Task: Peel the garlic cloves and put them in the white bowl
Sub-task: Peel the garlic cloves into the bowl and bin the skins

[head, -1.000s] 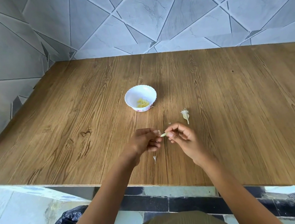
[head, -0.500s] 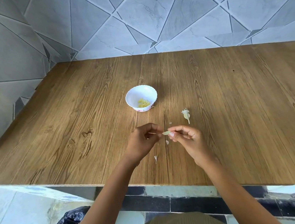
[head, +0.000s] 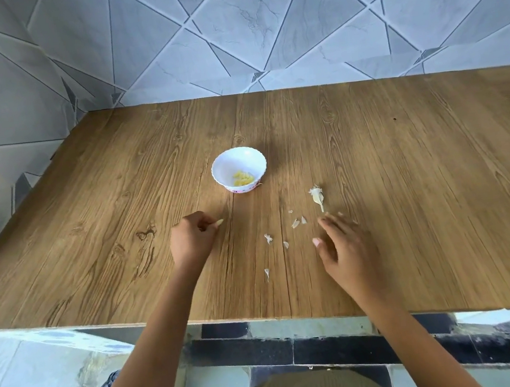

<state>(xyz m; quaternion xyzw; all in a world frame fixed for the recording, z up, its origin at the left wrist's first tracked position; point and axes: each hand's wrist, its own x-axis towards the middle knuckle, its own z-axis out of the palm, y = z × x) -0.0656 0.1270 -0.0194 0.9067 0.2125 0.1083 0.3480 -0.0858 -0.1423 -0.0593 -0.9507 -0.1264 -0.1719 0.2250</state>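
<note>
Wooden table (head: 405,174): white bowl (head: 238,165), garlic skins (head: 296,223).

Colour reference
Brown wood-grain laminate table (head: 405,174); white scalloped bowl (head: 221,162), pink-patterned base; pale yellow peeled garlic cloves (head: 243,178); off-white papery garlic skins (head: 316,195); grey marbled triangular wall tiles (head: 257,16).

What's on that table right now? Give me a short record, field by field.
wooden table: bears everything below
white bowl: upright, beyond both hands
peeled cloves: small yellow heap inside the white bowl
left hand: pinches a garlic clove, short of the white bowl
right hand: open, fingers spread, holds nothing
garlic skins: loose scraps on the wooden table between the hands
garlic stalk remnant: lies just beyond the right hand
</note>
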